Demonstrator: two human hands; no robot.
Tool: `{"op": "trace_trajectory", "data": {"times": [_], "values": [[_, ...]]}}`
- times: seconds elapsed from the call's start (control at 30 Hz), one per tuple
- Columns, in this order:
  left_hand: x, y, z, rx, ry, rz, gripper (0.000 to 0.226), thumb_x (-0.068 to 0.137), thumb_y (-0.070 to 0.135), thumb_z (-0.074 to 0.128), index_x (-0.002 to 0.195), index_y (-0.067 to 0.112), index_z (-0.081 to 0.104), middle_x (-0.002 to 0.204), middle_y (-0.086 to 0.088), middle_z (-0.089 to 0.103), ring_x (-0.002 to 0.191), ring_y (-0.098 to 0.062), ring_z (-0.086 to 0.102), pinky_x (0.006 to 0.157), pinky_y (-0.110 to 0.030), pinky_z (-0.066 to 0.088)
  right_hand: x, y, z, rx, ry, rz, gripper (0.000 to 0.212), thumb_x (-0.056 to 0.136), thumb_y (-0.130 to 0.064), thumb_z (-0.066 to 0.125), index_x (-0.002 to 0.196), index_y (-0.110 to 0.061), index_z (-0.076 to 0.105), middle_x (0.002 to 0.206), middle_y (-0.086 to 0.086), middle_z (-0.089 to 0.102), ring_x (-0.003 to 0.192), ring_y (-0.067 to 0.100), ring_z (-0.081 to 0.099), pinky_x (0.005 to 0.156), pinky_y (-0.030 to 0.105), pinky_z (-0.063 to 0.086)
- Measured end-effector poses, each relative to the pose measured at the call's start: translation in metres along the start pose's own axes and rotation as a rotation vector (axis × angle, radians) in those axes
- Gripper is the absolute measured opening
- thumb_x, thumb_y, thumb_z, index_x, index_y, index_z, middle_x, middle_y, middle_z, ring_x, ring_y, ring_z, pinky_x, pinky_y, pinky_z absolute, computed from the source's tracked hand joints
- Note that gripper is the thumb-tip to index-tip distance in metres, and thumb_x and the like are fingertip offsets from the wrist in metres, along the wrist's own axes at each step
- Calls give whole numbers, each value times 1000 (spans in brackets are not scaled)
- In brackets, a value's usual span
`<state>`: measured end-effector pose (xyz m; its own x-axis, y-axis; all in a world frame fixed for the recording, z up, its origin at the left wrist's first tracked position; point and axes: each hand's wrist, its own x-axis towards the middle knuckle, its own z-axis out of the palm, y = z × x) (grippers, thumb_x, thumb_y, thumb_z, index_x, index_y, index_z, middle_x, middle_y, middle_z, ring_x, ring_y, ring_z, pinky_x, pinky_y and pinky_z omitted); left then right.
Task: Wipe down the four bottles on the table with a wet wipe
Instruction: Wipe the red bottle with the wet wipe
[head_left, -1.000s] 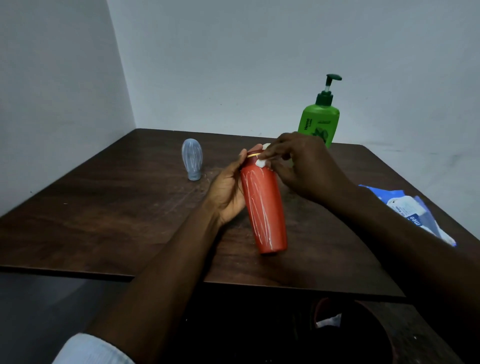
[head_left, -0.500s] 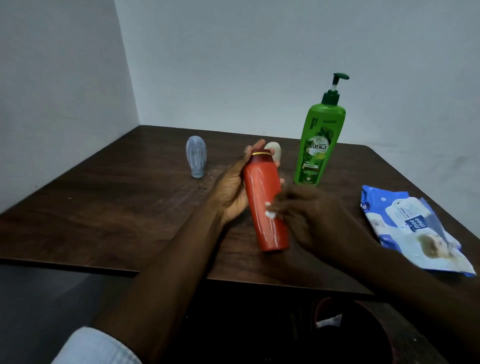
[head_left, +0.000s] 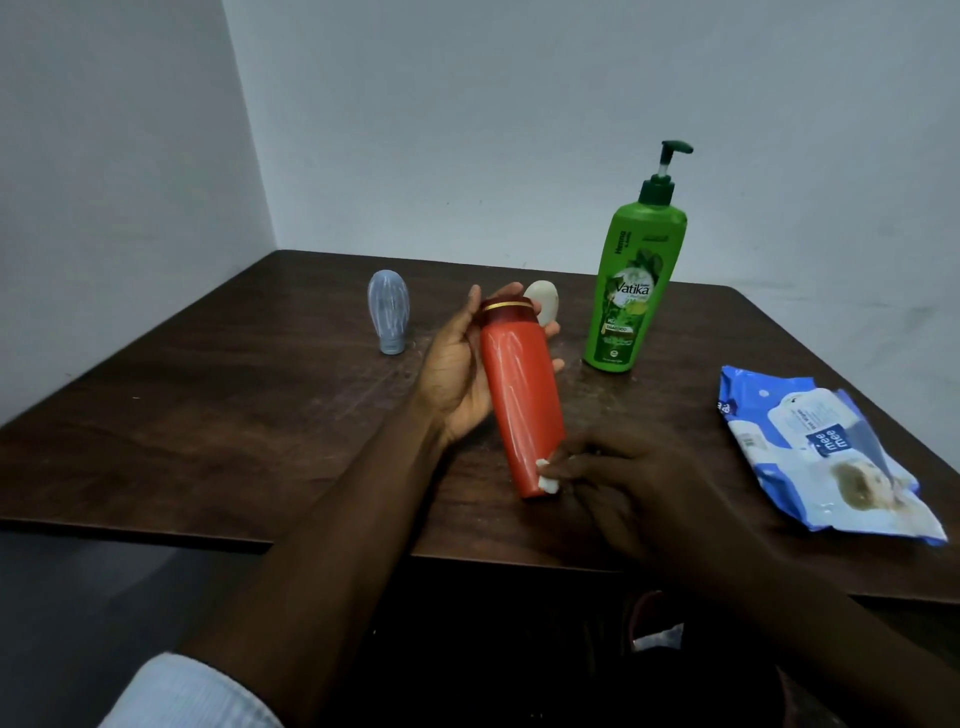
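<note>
Green pump bottle (head_left: 631, 291) reads "Vatika"; blue wipes pack (head_left: 826, 457) reads "mee mee".

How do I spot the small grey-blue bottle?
Start at the wooden table and look to its far left side, toward the wall corner. The grey-blue bottle stands alone, narrow end down, left of the red bottle that the left hand holds. No other bottle is bluish grey or stands that far left.

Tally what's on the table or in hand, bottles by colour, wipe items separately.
red bottle: 1
green pump bottle: 1
grey-blue bottle: 1
cream bottle: 1
wet wipe: 1
wipe pack: 1
Total: 6
</note>
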<state>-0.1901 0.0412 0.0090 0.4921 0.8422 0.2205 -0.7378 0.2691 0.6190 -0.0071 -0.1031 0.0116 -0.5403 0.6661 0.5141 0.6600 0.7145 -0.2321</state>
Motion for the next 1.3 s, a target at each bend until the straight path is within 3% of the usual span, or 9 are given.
{"op": "trace_trajectory", "data": {"times": [0.07, 0.23, 0.3, 0.4, 0.53, 0.73, 0.87, 1.07, 1.3], "values": [[-2, 0, 1, 3, 3, 0, 42, 105, 44, 36, 125, 16, 61, 128, -16, 59, 118, -36, 59, 97, -58, 50, 16, 2, -5, -33, 75, 8, 30, 95, -32, 58, 103, -12, 79, 106, 4, 71, 94, 19, 67, 83, 31, 55], [-7, 3, 8, 40, 40, 13, 40, 106, 38, 35, 130, 16, 57, 136, -18, 55, 112, -29, 62, 100, -44, 51, 66, 21, -11, -120, 112, 26, 21, 84, -6, 69, 103, -12, 79, 102, 7, 71, 94, 24, 65, 87, 24, 47], [-8, 3, 11, 51, 40, 16, 42, 105, 37, 36, 136, 15, 54, 144, -18, 51, 118, -27, 60, 104, -43, 47, 90, 27, -17, -133, 158, 11, 22, 84, -4, 72, 101, -14, 80, 99, 6, 72, 90, 22, 67, 81, 31, 52], [-9, 3, 13, 37, 43, 5, 45, 107, 35, 35, 143, 12, 49, 131, -15, 64, 111, -25, 68, 92, -41, 59, 117, 33, -22, -124, 197, 13, 20, 85, -7, 71, 102, -15, 80, 99, 4, 72, 85, 10, 62, 76, 28, 51], [-9, 3, 14, 46, 46, -1, 49, 108, 36, 34, 152, 14, 41, 125, -13, 68, 107, -24, 71, 87, -39, 60, 127, 34, -21, -118, 200, 24, 22, 87, -8, 69, 106, -14, 79, 102, 4, 72, 92, 16, 67, 81, 32, 55], [-8, 2, 12, 37, 48, 2, 41, 106, 38, 34, 134, 16, 55, 141, -15, 56, 115, -25, 62, 100, -38, 52, 97, 21, -11, -145, 137, -40, 22, 86, -3, 68, 105, -11, 78, 105, 7, 69, 93, 24, 65, 82, 35, 53], [-6, 1, 10, 43, 57, -8, 39, 105, 41, 36, 129, 19, 59, 118, -13, 64, 103, -27, 63, 90, -42, 57, 49, 3, 3, -144, 49, -81, 24, 89, -8, 60, 107, -11, 76, 110, 7, 67, 97, 27, 65, 84, 39, 54], [-4, 0, 10, 32, 27, -4, 37, 102, 40, 42, 126, 19, 59, 114, -12, 63, 101, -26, 62, 89, -46, 57, 0, -12, 12, -86, -66, -135, 29, 93, -15, 50, 112, -16, 71, 115, 6, 65, 88, 23, 69, 69, 35, 59], [-4, -1, 7, 23, 17, -1, 37, 106, 41, 38, 126, 19, 61, 116, -13, 60, 102, -26, 61, 92, -47, 55, 5, -13, 10, -97, -61, -111, 22, 86, -13, 71, 107, -16, 75, 110, 3, 66, 84, 20, 68, 69, 32, 58]]}}
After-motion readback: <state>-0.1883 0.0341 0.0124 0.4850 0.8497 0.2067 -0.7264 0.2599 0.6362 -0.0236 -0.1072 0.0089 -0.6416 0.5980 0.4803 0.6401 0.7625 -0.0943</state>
